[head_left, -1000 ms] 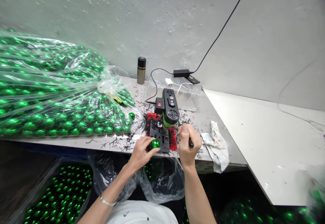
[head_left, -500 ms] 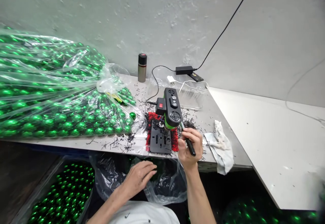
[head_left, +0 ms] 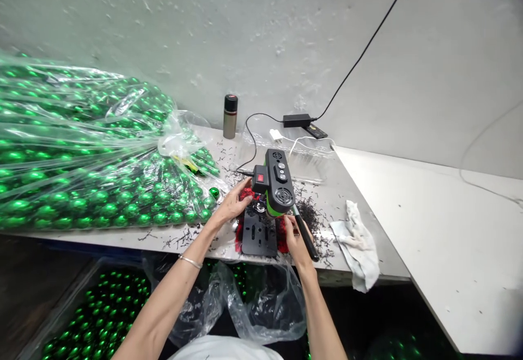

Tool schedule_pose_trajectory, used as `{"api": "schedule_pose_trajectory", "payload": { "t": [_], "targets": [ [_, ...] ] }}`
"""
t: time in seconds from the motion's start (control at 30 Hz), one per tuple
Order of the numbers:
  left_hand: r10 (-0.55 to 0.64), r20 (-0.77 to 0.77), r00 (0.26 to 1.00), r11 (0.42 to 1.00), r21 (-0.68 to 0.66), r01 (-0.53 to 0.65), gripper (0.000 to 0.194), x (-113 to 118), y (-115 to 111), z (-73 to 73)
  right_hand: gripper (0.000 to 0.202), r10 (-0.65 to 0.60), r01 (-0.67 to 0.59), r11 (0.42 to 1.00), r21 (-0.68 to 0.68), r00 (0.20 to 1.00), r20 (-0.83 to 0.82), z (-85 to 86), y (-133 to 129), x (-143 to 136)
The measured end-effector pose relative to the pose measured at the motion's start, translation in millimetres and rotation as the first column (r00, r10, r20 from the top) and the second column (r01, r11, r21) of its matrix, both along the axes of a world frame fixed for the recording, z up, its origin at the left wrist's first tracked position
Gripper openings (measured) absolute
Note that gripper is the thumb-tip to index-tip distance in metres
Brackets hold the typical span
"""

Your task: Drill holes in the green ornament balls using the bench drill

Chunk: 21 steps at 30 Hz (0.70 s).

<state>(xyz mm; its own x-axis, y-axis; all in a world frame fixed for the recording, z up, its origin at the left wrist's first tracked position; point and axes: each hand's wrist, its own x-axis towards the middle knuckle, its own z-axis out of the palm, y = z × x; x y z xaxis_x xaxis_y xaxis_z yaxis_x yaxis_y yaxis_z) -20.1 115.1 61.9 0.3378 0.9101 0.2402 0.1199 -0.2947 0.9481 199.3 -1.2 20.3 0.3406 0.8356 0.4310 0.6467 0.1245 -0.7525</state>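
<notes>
A small black and green bench machine (head_left: pixel 278 177), with round vents, buttons and a red switch, stands over a dark slotted base plate (head_left: pixel 259 237). Under and around it lies red material (head_left: pixel 281 237) strewn with black bits. My left hand (head_left: pixel 235 203) reaches to the machine's left side, fingers stretched and apart, their tips by the red material. On the other side, my right hand (head_left: pixel 295 235) is at the base, beneath the black-handled lever (head_left: pixel 306 235); its fingers are partly hidden behind the lever, and whether they hold anything does not show.
Large clear bags of shiny green balls (head_left: pixel 110 196) fill the left side, with one loose ball (head_left: pixel 214 191) beside them. A flask (head_left: pixel 230 117), a power adapter (head_left: pixel 297 120) and a clear tray (head_left: pixel 306 168) stand behind. A white cloth (head_left: pixel 357 248) hangs over the front edge.
My left hand has risen from below the table edge to the machine's left side. My right hand has let go of the lever handle and moved left to the base.
</notes>
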Motion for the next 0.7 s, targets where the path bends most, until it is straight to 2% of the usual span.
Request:
{"api": "schedule_pose_trajectory", "payload": {
  "t": [0.13, 0.23, 0.33, 0.5, 0.6, 0.7],
  "targets": [
    [-0.251, 0.056, 0.966, 0.968, -0.017, 0.252, 0.065, 4.9, 7.0, -3.1, 0.029, 0.067, -0.063, 0.997, -0.046, 0.994, 0.089, -7.5, 4.5, 1.4],
    [-0.327, 0.093, 0.941, 0.942, -0.050, 0.332, 0.069, 10.8, 5.1, -10.6, 0.029, 0.169, -0.165, 0.985, -0.045, 0.979, 0.113, -10.1, 15.4, -1.5],
    [-0.306, 0.082, 0.949, 0.948, -0.064, 0.311, 0.060, 21.2, 7.1, -18.6, 0.027, 0.217, -0.217, 0.976, -0.014, 0.969, 0.121, -14.2, 32.7, -5.7],
    [-0.223, -0.169, 0.960, 0.975, -0.041, 0.220, 0.030, 37.5, 20.8, -26.4, 0.020, 0.275, -0.276, 0.961, -0.009, 0.952, 0.135, -24.8, 56.9, -5.7],
    [-0.242, -0.176, 0.954, 0.970, -0.019, 0.242, 0.024, 46.0, 28.1, -27.5, 0.025, 0.311, -0.311, 0.950, -0.017, 0.942, 0.125, -34.5, 60.1, -0.9],
    [-0.266, -0.175, 0.948, 0.963, -0.010, 0.268, 0.025, 52.8, 33.4, -29.2, 0.030, 0.341, -0.340, 0.940, -0.031, 0.935, 0.100, -44.2, 57.0, 4.5]
  ]
}}
